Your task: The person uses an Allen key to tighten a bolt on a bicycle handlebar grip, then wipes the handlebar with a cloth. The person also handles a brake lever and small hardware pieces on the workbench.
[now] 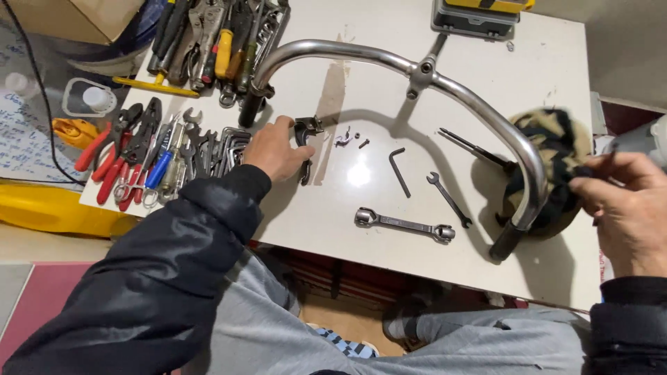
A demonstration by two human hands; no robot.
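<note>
A chrome bicycle handlebar [389, 59] with black grips lies across the white table [549, 76]. My left hand [276, 149] rests on the table near its left grip, fingers closed on a small black lever clamp [303, 132]. My right hand [625, 205] is at the right edge, pinching a dark camouflage cloth [552, 149] that lies around the handlebar's right bend. Small screws [354, 139] lie just right of the clamp.
On the table lie a black hex key [398, 170], a small open spanner [449, 199], a double socket wrench [404, 224] and thin black pliers [472, 147]. Pliers, screwdrivers and spanners [149, 149] crowd the left side. A tool case [476, 17] sits at the far edge.
</note>
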